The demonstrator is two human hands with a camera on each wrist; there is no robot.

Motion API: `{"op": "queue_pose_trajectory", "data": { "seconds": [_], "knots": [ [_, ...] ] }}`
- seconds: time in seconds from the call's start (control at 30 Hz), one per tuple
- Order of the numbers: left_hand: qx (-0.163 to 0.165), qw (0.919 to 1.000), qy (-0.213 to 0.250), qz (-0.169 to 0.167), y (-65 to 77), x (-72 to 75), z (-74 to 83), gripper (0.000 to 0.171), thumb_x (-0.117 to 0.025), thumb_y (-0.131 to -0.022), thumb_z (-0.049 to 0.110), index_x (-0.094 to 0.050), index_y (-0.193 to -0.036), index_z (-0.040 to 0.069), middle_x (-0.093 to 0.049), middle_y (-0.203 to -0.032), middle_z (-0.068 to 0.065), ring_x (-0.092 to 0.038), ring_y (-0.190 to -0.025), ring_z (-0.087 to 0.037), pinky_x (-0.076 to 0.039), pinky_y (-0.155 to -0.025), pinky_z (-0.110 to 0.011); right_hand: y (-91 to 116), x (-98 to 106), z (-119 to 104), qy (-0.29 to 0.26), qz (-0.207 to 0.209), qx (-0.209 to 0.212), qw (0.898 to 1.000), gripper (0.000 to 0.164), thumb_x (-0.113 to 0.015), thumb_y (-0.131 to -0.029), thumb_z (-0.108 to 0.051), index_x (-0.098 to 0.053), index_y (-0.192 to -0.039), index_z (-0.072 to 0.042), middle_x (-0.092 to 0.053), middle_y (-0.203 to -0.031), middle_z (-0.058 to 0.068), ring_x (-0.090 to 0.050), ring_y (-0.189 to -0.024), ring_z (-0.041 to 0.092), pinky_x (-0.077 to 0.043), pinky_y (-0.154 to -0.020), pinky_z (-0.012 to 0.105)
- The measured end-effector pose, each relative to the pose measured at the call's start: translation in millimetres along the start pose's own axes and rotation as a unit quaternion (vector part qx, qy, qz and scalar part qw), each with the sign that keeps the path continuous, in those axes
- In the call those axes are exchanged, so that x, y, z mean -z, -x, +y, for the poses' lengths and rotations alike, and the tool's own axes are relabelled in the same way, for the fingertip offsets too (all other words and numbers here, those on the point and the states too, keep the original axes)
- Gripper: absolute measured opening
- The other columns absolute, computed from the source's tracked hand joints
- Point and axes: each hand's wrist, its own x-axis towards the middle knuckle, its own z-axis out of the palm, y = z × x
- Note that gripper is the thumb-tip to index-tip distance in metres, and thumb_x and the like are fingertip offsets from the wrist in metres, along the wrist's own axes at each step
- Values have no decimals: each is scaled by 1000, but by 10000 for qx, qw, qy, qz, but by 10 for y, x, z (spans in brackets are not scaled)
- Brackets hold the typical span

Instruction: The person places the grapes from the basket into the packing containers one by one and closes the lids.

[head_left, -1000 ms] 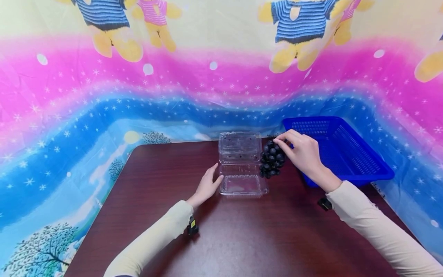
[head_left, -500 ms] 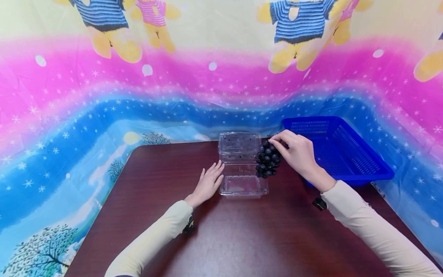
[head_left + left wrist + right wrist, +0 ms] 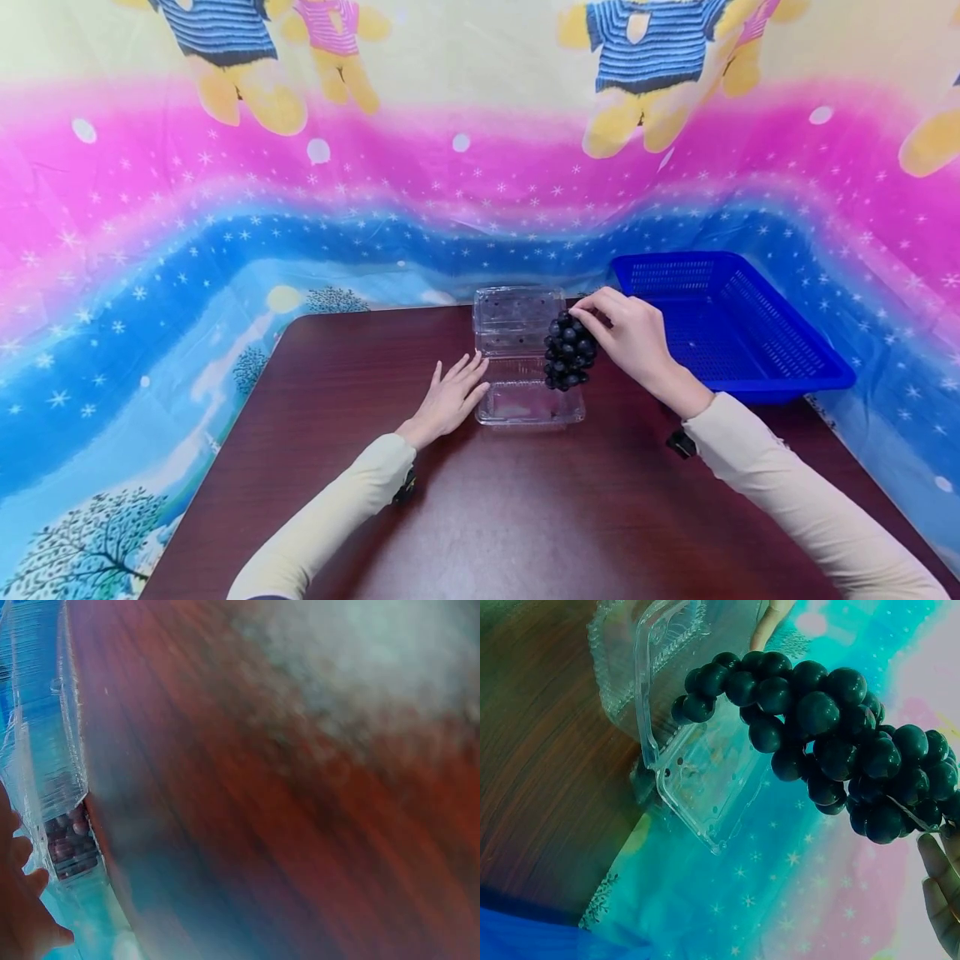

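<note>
My right hand [image 3: 632,340] pinches a bunch of dark grapes [image 3: 568,354] by its top, and the bunch hangs over the right side of a clear plastic clamshell box [image 3: 517,404]. In the right wrist view the grapes [image 3: 832,742] fill the middle, with fingertips [image 3: 939,862] at the stem end. The box lies unfolded on the table, its lid [image 3: 517,321] tilted up at the back. My left hand [image 3: 444,402] is at the box's left edge with fingers spread straight; in the left wrist view its fingers [image 3: 30,885] show beside the clear wall.
A blue plastic basket [image 3: 787,385] with slotted sides stands at the back right of the dark wooden table [image 3: 525,508]. Behind the table hangs a patterned cloth [image 3: 465,192] in pink and blue.
My right hand has carried the grapes leftward, from beside the box to over its right side. My left hand has spread its fingers and come up to the box's left edge.
</note>
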Motion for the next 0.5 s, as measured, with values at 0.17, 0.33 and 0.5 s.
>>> {"op": "queue_pose_trajectory", "data": {
  "seconds": [0.17,0.33,0.5],
  "knots": [
    [-15,9997,-230,-93,2,-3,5,65,-25,-96,58,-29,-147,17,-24,-153,-2,-21,-141,-22,-5,-110,-60,4,-72,-15,-81,121,58,9999,7,-72,-80,-20,-72,-87,-22,-60,-70,-10,-38,-49,5,-27,-45,24],
    [46,9986,-487,-179,2,-15,3,68,-23,-94,61,-26,-148,19,-21,-154,0,-15,-142,-15,-2,-111,-57,3,-119,-42,-92,91,63,9999,6,-72,-81,-21,-71,-86,-21,-60,-71,-9,-40,-50,4,-29,-45,25],
    [59,9985,-494,-217,10,1,9,69,-23,-94,61,-25,-148,19,-22,-154,0,-15,-142,-16,-1,-111,-57,-9,-163,-76,-82,-4,63,9999,6,-71,-81,-23,-71,-86,-20,-62,-73,-9,-40,-49,5,-30,-45,26]
  ]
}}
